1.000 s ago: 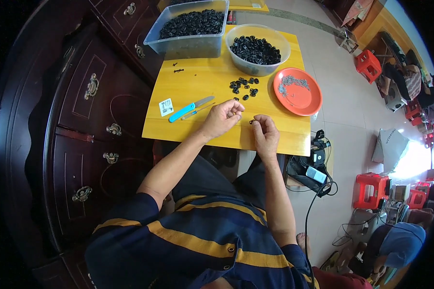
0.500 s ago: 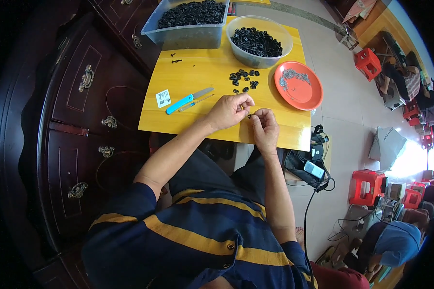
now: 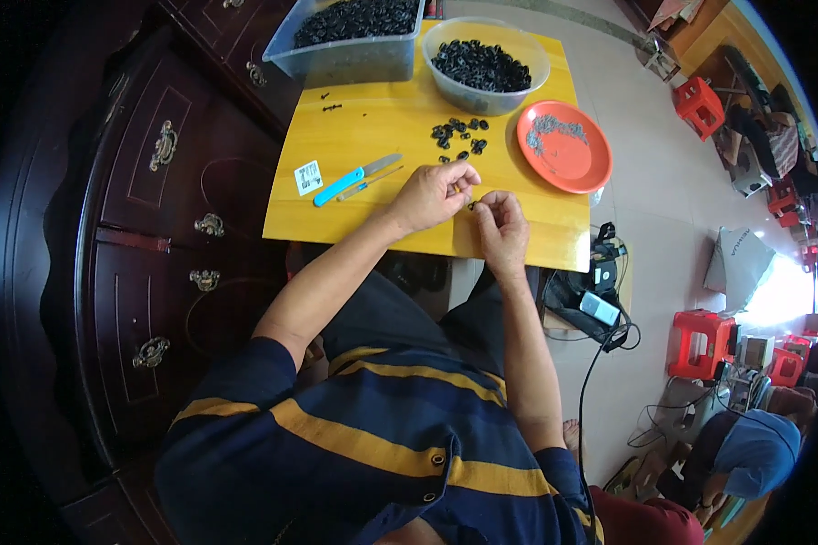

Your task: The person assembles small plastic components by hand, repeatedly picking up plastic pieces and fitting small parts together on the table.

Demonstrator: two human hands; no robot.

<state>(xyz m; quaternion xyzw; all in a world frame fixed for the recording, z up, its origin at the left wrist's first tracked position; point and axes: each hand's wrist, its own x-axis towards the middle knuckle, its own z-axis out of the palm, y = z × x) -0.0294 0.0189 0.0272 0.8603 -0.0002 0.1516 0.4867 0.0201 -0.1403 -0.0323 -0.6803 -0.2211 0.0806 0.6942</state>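
Observation:
Over the near right part of the yellow table (image 3: 400, 227), my two hands are close together. Between thumb and fingertips, my right hand (image 3: 504, 232) pinches a small black part (image 3: 472, 206). My left hand (image 3: 434, 195) has its fingers curled and thumb drawn in; anything it grips is too small to make out. Just beyond lie several loose black oval pieces (image 3: 463, 156) with holes. To the right, an orange-red plate (image 3: 586, 173) carries small grey metal bits (image 3: 559, 127).
Left of my hands lie a blue-handled knife (image 3: 339, 189), a thin pointed tool (image 3: 364, 186) and a white label (image 3: 308, 178). A round tub (image 3: 482, 97) and a rectangular bin (image 3: 354, 68) hold black parts. Dark drawers (image 3: 145, 218) flank the table's left; a black bag (image 3: 568, 295) lies to the right.
The tabletop and its things sit slightly higher in the picture, as the view has shifted. My hands stay close together, with the black part still in my right fingertips.

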